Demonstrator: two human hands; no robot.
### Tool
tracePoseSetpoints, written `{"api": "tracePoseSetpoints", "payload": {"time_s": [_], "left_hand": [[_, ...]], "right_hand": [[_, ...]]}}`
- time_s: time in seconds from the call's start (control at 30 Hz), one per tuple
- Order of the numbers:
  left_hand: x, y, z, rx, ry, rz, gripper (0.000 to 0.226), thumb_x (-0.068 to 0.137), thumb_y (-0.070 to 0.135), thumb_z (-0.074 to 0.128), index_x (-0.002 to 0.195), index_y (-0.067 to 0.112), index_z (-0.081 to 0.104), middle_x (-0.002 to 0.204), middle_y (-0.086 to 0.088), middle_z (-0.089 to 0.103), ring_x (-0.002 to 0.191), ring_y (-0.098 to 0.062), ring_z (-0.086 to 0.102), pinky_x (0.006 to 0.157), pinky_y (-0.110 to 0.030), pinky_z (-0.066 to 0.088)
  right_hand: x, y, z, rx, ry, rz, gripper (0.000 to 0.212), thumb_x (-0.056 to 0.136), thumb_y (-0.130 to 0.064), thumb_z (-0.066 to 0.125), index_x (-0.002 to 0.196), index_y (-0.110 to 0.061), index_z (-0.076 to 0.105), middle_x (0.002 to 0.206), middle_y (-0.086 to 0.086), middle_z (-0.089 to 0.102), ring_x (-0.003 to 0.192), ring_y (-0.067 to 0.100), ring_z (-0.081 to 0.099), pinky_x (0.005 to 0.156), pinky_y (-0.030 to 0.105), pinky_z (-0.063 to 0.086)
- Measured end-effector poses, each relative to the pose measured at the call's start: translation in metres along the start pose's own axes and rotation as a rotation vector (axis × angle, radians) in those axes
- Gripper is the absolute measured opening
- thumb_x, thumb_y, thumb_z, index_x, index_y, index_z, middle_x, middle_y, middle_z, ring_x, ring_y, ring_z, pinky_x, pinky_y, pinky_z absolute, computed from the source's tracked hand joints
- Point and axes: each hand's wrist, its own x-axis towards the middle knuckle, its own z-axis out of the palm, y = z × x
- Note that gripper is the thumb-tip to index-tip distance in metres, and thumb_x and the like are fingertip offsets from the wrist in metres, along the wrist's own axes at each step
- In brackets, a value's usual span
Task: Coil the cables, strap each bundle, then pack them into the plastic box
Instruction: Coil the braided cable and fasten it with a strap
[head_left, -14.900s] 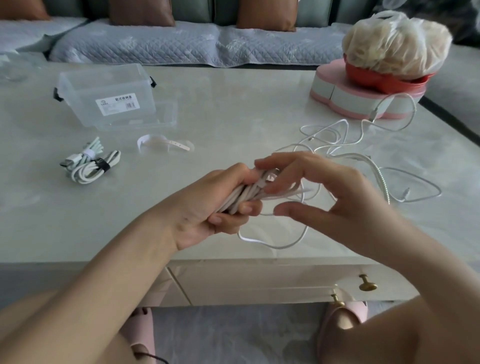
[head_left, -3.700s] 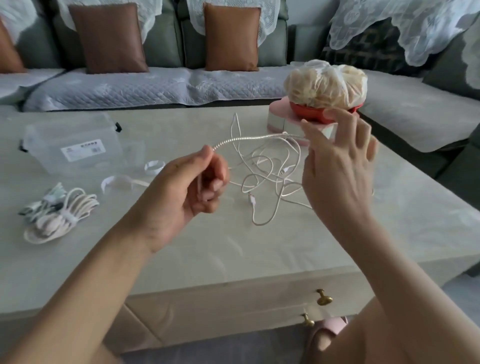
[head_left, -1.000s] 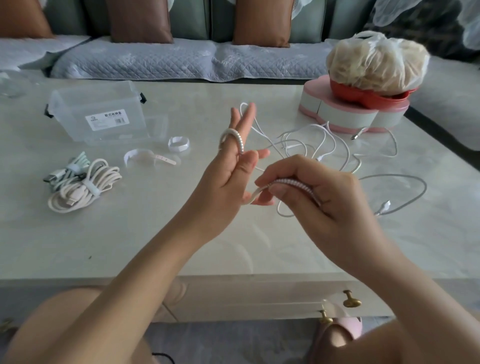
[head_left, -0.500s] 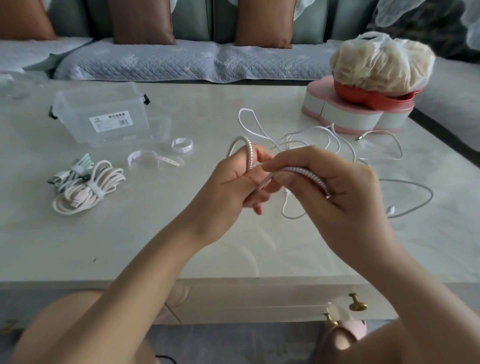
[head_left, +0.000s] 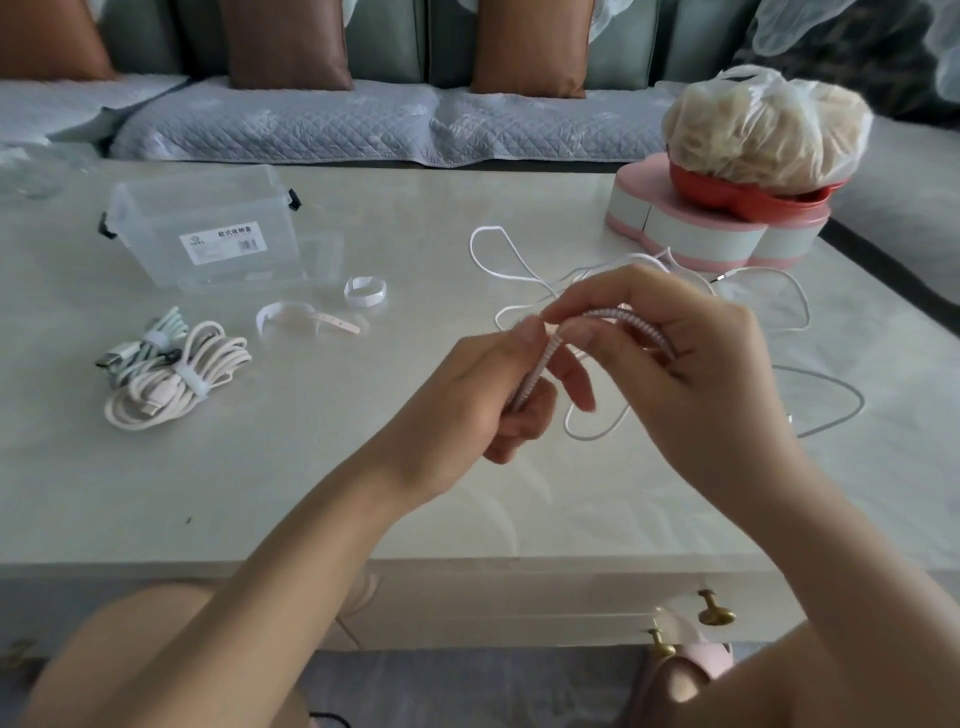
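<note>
**Coiling of the last cable.** Two bare hands hold a thin white cable with a ribbed, spiral-wrapped end (head_left: 537, 370) above the near middle of a pale marble-topped table (head_left: 260, 493).

- **Left hand (head_left: 467, 400):** the fingers are curled round the lower part of the wrapped section, with the thumb laid against its top.
- **Right hand (head_left: 675, 364):** thumb and forefinger pinch the same section just beside the left thumb. The wrap arches over the forefinger and passes behind the palm, and the other fingers are loosely bent.
- **Rest of the cable:** it lies in loose, uncoiled loops on the table, beyond and to the right of the hands.
- **Far left:** a clear rectangular plastic box with black clips (head_left: 208, 228) stands on the table.
- **Near side of the box:** a cream coiled cable bundle bound with a white strap (head_left: 171, 397) touches a smaller green-and-white strapped bundle (head_left: 156, 340).
- **Between box and hands:** there are two white straps, one a closed ring (head_left: 365, 292) and one an open curl (head_left: 296, 318).
- **Far right:** a pink-and-white heart-shaped container (head_left: 701, 236) carries a red bowl (head_left: 748, 198). In the bowl sits a knotted clear plastic bag of pale contents (head_left: 763, 130).
</note>
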Motion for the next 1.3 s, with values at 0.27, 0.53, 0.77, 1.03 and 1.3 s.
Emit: {"api": "tracePoseSetpoints", "payload": {"time_s": [0.27,0.53,0.77,1.03,1.3], "left_hand": [[-0.007,0.003,-0.001,-0.051,-0.018,0.0,0.04,0.098,0.036,0.037,0.072,0.028,0.067,0.065,0.0,0.054,0.041,-0.011,0.032,0.043,-0.019,0.025],[-0.005,0.002,-0.005,-0.081,-0.229,-0.136,0.05,0.097,0.036,0.033,0.084,0.001,0.065,0.052,0.001,0.034,0.038,-0.01,0.021,0.043,-0.02,0.017],[-0.005,0.007,-0.003,-0.315,-0.378,-0.139,0.049,0.089,0.038,0.031,0.088,0.006,0.07,0.051,0.005,0.029,0.042,-0.009,0.014,0.041,-0.021,0.014],[-0.004,0.009,0.005,-0.204,-0.259,-0.237,0.041,0.087,0.041,0.028,0.062,0.023,0.054,0.042,0.011,0.021,0.039,-0.006,0.012,0.04,-0.014,0.012],[-0.005,0.013,0.008,-0.275,-0.271,-0.198,0.051,0.087,0.056,0.022,0.051,0.024,0.039,0.041,0.012,0.022,0.036,-0.004,0.014,0.038,-0.013,0.014]], "right_hand": [[-0.004,-0.002,-0.005,0.069,-0.074,0.045,0.006,0.089,-0.023,0.057,0.085,-0.021,0.062,0.069,-0.008,0.06,0.065,0.02,0.059,0.056,0.027,0.046],[-0.009,-0.002,-0.001,0.202,-0.08,0.109,0.013,0.093,-0.014,0.054,0.082,-0.017,0.06,0.094,0.011,0.071,0.068,0.028,0.064,0.066,0.038,0.051],[-0.006,-0.004,-0.006,0.331,-0.065,0.198,0.014,0.091,-0.016,0.053,0.082,-0.009,0.061,0.084,0.001,0.073,0.075,0.009,0.067,0.059,0.017,0.048],[-0.007,0.001,-0.008,0.289,-0.122,0.232,0.014,0.089,-0.018,0.054,0.088,-0.015,0.068,0.075,-0.005,0.067,0.057,0.006,0.062,0.056,0.024,0.051],[-0.009,0.006,-0.015,0.414,-0.293,0.401,0.036,0.092,-0.035,0.04,0.097,-0.009,0.065,0.078,0.011,0.068,0.075,0.016,0.065,0.058,0.032,0.051]]}}
